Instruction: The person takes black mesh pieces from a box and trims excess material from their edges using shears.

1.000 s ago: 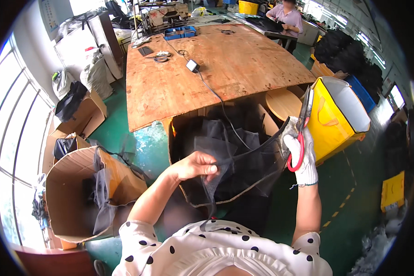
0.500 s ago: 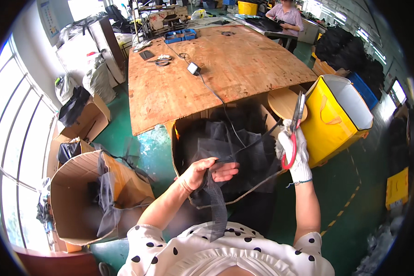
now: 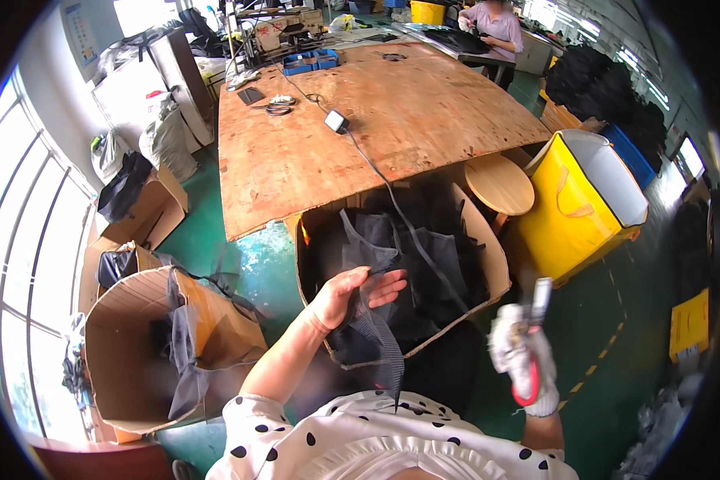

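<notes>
My bare left hand (image 3: 346, 299) is over the near part of a cardboard box (image 3: 488, 254). Pinched between its thumb and fingers is a strip of black mesh fabric (image 3: 389, 352), whose loose end hangs toward my blouse. More black mesh pieces (image 3: 436, 252) fill the box. To the right of the box, my right hand (image 3: 506, 340), in a white knit glove, grips a pair of scissors with red handles (image 3: 528, 387). Their blades point away from me and are blurred, so I cannot tell how far apart they are.
A wooden table (image 3: 336, 168) with a cable across it stands beyond the box. A round stool (image 3: 500, 186) and a yellow bag (image 3: 572, 212) are at right. Another carton (image 3: 120, 352) with mesh is at left. A person (image 3: 496, 36) stands at the far side.
My gloved right hand has dropped toward me with the scissors, away from the box. The dark strip stretched between my hands no longer spans them. My left hand has shifted slightly left.
</notes>
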The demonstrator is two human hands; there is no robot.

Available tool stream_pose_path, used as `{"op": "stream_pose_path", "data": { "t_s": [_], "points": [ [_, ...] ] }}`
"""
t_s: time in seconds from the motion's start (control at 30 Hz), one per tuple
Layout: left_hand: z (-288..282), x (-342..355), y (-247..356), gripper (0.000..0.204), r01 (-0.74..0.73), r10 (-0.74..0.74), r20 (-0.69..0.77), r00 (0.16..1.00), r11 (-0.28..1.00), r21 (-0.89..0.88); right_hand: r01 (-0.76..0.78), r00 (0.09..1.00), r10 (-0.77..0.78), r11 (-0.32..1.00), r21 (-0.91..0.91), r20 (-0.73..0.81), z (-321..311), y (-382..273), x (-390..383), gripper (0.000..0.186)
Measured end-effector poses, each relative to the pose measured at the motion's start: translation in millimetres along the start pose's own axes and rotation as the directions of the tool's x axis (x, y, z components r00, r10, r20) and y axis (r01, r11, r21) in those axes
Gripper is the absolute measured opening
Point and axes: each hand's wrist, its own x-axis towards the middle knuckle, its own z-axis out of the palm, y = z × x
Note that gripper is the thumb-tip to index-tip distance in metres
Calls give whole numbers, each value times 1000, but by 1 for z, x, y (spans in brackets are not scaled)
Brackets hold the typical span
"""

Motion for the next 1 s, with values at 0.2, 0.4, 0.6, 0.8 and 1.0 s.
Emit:
{"op": "stream_pose_path", "data": {
  "t_s": [0.2,0.4,0.6,0.8,1.0],
  "points": [
    [6,-1,3,31,26,-26,-2,1000,997,69,-362,903,423,660,-658,-73,-20,29,59,31],
    [3,-6,4,38,47,-47,-1,999,994,98,-370,916,351,547,-751,-196,-11,40,66,25],
    [7,-5,2,45,81,-83,10,997,992,98,-183,957,287,500,-846,-38,-6,42,77,22],
    [2,-3,3,36,66,-68,22,997,995,73,-42,974,217,435,-899,59,-10,41,88,25],
    [-7,0,5,27,44,-47,29,998,994,97,-128,958,280,599,-791,57,1,42,89,29]
  ]
}}
